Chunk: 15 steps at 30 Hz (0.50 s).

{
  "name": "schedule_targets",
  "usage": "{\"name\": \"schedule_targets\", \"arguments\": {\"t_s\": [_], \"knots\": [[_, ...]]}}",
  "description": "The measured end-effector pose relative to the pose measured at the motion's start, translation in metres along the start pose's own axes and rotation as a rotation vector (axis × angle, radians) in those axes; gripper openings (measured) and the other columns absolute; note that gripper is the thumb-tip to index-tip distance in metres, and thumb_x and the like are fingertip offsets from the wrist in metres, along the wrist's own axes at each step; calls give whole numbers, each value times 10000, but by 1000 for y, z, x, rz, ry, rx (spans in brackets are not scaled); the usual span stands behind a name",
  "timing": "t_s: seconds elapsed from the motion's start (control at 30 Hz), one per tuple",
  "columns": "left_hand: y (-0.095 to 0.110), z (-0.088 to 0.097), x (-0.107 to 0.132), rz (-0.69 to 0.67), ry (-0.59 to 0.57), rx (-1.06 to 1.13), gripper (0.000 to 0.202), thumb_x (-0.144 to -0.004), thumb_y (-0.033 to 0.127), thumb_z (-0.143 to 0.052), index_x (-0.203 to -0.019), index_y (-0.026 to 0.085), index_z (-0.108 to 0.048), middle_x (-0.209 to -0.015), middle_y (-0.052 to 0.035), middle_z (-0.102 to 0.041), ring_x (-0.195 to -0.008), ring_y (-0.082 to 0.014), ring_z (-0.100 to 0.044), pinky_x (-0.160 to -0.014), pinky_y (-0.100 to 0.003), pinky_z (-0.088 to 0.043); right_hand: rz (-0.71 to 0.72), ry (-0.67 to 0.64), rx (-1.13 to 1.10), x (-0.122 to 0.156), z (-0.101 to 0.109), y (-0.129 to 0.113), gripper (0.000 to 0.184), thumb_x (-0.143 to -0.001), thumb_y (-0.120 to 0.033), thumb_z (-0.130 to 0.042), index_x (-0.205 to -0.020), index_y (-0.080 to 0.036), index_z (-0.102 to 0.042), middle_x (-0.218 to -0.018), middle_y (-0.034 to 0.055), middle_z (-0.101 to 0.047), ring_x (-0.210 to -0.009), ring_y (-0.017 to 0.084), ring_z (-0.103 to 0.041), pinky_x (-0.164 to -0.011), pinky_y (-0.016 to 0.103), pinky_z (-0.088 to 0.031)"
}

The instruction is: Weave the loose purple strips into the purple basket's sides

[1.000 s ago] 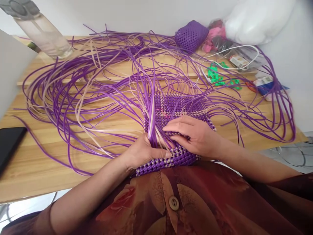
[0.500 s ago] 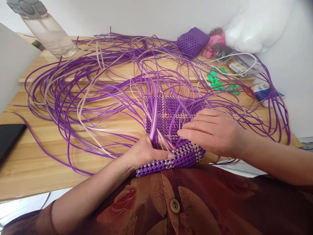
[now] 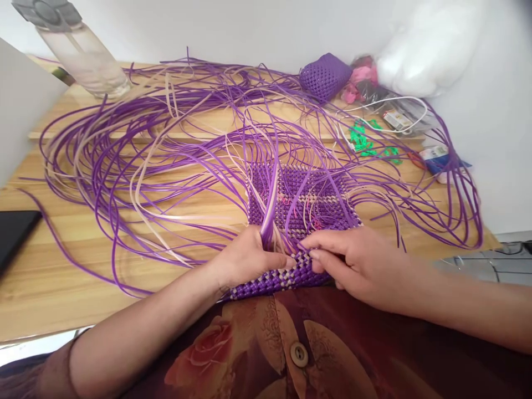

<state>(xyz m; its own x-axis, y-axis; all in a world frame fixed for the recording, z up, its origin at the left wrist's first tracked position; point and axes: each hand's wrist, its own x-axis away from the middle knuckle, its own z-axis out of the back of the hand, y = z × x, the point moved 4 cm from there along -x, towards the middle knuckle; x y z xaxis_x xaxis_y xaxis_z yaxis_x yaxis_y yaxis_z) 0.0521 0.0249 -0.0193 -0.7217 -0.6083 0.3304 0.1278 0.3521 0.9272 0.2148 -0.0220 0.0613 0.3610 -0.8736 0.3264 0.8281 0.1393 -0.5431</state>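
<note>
A woven piece (image 3: 299, 191) of purple and beige plastic strips lies in front of me, its near edge folded up against my shirt. My left hand (image 3: 245, 256) is closed round a bundle of strips (image 3: 271, 208), with the thumb pressed along the checkered near band (image 3: 266, 282). At the right part of that band, my right hand (image 3: 357, 263) pinches a purple strip close to the weave with thumb and index finger. Its other fingers curl under and are partly hidden. Long loose strips (image 3: 112, 144) fan out from the weave's sides and far edge.
A clear bottle (image 3: 81, 58) stands at the back left, and a black flat device (image 3: 16, 235) lies at the left edge. A purple woven pouch (image 3: 325, 77), a white stuffed bag (image 3: 428, 50), green bits (image 3: 362, 137) and a white cable (image 3: 421, 116) sit at the back right.
My right hand has moved down and slightly right from above the weave to its near edge, where thumb and index finger now pinch. My left hand keeps its hold, its bundle leaning slightly right.
</note>
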Motion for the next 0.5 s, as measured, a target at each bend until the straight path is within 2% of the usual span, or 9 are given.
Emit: {"name": "schedule_targets", "arguments": {"t_s": [0.1, 0.17, 0.33, 0.5], "knots": [[-4, -2, 0, 8, 21, 117, 193, -659, 251, -811, -778, 135, -712, -750, -15, -673, -689, -148, -577, -682, -264, -464, -138, -7, -389, -2, -18, 8, 313, -977, -257, -424, -1223, -207, -612, -823, -13, -703, -495, 70, -621, -521, 201, -493], [-6, -4, -1, 6, 8, 172, 225, -650, 250, -825, -824, 139, -735, -776, -18, -693, -710, -148, -591, -704, -264, -471, -188, 0, -535, -6, -30, 12, 350, -980, -273, -425, -1287, -204, -578, -802, -17, -689, -487, 71, -621, -494, 192, -498], [-4, -8, -6, 33, 9, 183, 226, -640, 259, -840, -798, 125, -749, -719, -8, -684, -671, -126, -572, -678, -245, -445, -205, -56, -694, -14, -43, 10, 458, -996, -267, -362, -1436, -222, -482, -731, -19, -668, -463, 71, -595, -461, 183, -483], [-4, -9, -9, 77, 72, 159, 247, -610, 257, -855, -786, 121, -748, -706, 0, -670, -650, -122, -565, -675, -254, -444, -218, -257, -871, -8, -42, 7, 588, -977, -186, -310, -1559, -256, -283, -873, 23, -708, -583, 88, -659, -530, 201, -499]]}}
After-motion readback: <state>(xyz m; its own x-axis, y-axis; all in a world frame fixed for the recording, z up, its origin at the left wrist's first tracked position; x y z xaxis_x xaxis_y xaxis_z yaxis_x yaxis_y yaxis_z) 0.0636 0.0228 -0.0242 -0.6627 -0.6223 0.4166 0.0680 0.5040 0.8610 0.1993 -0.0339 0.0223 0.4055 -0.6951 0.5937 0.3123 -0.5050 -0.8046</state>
